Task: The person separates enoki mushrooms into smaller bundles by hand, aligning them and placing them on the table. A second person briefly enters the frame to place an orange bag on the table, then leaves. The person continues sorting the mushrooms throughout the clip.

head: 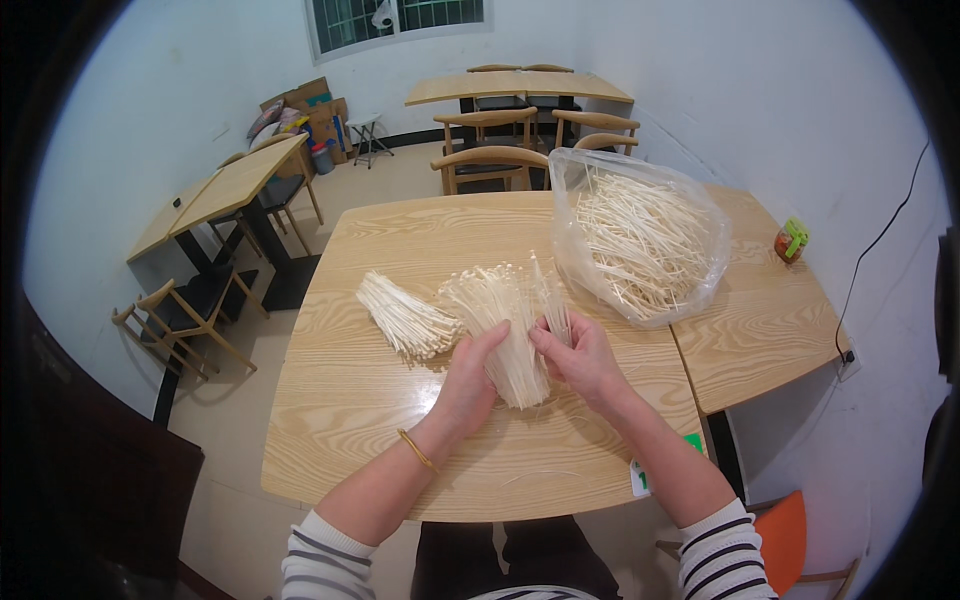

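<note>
My left hand holds a thick bunch of enoki mushrooms, its small caps pointing away from me. Close on its right, my right hand grips a thinner strand bundle of enoki between thumb and fingers. Left of my hands, another enoki bundle lies slantwise on the wooden table. Beyond my right hand stands an open clear plastic bag filled with loose enoki. A few thin strands lie on the tabletop near me.
A second wooden table adjoins on the right, bearing a small jar with a green lid. A green-and-white card lies by my right forearm. An orange chair is at lower right; wooden chairs stand beyond the far edge.
</note>
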Available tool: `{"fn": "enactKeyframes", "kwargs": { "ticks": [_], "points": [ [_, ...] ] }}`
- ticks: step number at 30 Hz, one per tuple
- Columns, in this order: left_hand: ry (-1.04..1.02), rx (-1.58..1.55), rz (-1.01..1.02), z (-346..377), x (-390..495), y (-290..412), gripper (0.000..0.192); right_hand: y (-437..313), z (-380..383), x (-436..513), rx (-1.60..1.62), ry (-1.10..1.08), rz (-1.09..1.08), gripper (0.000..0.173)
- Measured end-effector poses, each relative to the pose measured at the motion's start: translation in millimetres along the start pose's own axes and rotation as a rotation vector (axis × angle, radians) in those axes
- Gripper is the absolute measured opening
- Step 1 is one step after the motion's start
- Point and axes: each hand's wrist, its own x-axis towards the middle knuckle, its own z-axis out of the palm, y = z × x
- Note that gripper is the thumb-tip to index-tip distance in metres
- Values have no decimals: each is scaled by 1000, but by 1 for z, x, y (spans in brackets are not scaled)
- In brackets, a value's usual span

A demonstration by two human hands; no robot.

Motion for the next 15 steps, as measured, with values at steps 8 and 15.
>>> {"fn": "enactKeyframes", "kwargs": {
  "ticks": [8, 15],
  "points": [
    [23, 73, 14, 9, -3, 3, 36, -1, -2, -1, 251, -138, 61, 9],
    [115, -23, -60, 1, -2, 8, 38, -39, -21, -2, 733, -53, 29, 11]
  ]
}}
